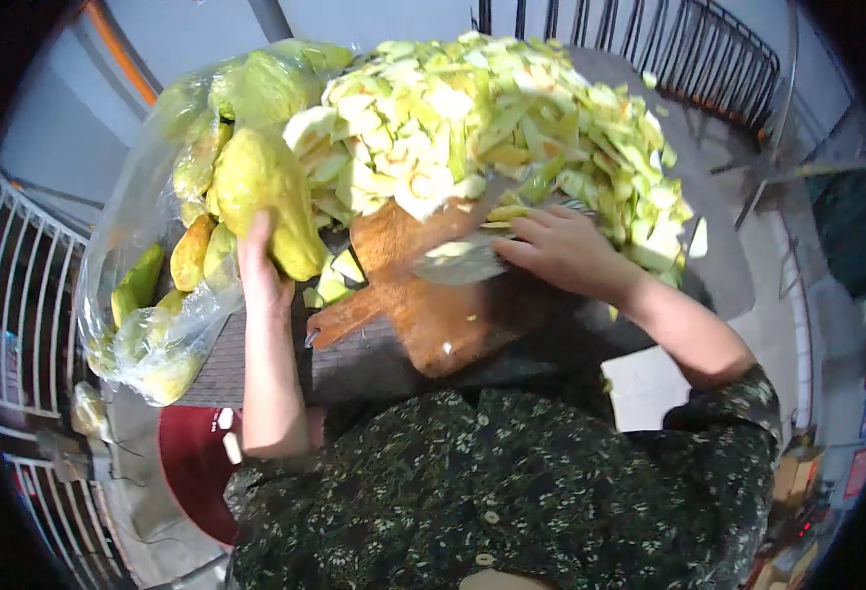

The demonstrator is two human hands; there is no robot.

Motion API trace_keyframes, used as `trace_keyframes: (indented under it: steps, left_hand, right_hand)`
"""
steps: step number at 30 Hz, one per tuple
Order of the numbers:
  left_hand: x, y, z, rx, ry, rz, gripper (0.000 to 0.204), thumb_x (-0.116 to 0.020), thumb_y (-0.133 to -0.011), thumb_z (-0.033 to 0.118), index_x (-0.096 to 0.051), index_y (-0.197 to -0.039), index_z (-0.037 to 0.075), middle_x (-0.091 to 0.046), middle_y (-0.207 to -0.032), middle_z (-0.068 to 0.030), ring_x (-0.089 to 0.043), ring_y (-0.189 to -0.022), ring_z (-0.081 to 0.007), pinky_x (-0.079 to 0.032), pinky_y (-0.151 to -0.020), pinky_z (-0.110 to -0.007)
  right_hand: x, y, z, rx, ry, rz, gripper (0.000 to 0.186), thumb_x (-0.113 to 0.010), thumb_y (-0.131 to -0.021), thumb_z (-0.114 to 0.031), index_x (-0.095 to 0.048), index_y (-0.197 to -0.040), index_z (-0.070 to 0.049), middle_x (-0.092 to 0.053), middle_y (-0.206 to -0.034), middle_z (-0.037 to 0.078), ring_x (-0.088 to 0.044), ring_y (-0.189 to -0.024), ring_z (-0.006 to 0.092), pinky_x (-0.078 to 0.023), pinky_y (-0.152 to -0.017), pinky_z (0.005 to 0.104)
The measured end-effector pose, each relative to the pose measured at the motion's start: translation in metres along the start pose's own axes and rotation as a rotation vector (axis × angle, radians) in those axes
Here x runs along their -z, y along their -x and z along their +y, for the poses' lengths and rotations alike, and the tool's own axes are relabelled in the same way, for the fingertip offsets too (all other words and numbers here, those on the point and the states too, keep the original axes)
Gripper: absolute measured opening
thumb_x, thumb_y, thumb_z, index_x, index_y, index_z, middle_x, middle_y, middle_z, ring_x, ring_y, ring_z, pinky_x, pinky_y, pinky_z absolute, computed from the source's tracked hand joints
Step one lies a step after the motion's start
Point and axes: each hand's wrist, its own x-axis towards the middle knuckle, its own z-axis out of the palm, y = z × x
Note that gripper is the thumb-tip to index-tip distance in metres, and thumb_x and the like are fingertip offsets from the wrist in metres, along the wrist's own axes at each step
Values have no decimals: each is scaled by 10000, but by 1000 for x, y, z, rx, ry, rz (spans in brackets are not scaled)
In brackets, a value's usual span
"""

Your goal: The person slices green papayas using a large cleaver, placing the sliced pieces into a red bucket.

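Note:
My left hand (265,264) is wrapped round the lower side of a large, lumpy yellow-green fruit (256,177), its thumb on the near side. This fruit is at the mouth of a clear plastic bag (118,270) with several more green and yellow-orange ones in it. Over a wooden cutting board (447,329), my right hand (570,248) is closed on a knife (460,264). The broad, blurred blade points left; the handle is mostly hidden by the fingers. A yellowish strip lies by those fingertips. Pale green slices (511,108) are heaped behind the board.
The dark tabletop (339,364) carries board, bag and slices. Loose cut pieces (334,280) lie beside the board's handle. A dark red round object (192,472) stands below the table at left. White metal racks (29,295) line the left; a black metal rack (708,59) is behind at right.

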Motion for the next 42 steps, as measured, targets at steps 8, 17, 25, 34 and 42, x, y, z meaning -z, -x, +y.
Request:
trace_keyframes:
  steps: [8,17,25,34,42]
  left_hand:
    - [13,-16,-9,37,54,177,586,-643,-837,233,-381,-1315,17,-546,-1187,-133,-561,-1047,-247,-463,-895,-362]
    - [8,-14,-12,83,9,-22,515,-648,-833,254,-466,-1240,-4,-610,-1081,-128,-615,-927,-215,-503,-796,-329]
    - [-58,-25,-16,261,263,-300,648,-576,-849,414,-394,-1321,8,-544,-1208,-205,-595,-1017,-329,-536,-793,-419]
    - [-91,2,-40,245,150,-292,607,-667,-791,247,-409,-1277,-11,-574,-1119,-171,-616,-949,-285,-526,-795,-387]
    - [-82,7,-55,260,-56,-82,498,-638,-821,216,-456,-1233,5,-574,-1093,-123,-592,-956,-212,-522,-780,-344]
  right_hand:
    - [-7,-124,105,-281,24,-295,209,-546,-869,-270,-549,-986,-97,-613,-831,122,-629,-802,251,-488,-676,389]
    - [51,-135,191,-1020,-500,-147,363,-643,-846,-343,-570,-725,-8,-603,-640,59,-553,-528,118,-446,-483,274]
    - [5,-66,89,-990,-1074,270,354,-689,-805,-383,-599,-693,-59,-540,-596,-11,-517,-571,92,-375,-546,246]
    - [1,-61,4,-446,-660,544,400,-698,-753,-398,-585,-860,-29,-550,-654,80,-570,-629,289,-436,-553,341]
    - [0,-70,-44,-154,-477,425,604,-738,-542,-641,-470,-562,-101,-433,-523,37,-492,-482,234,-408,-467,323]
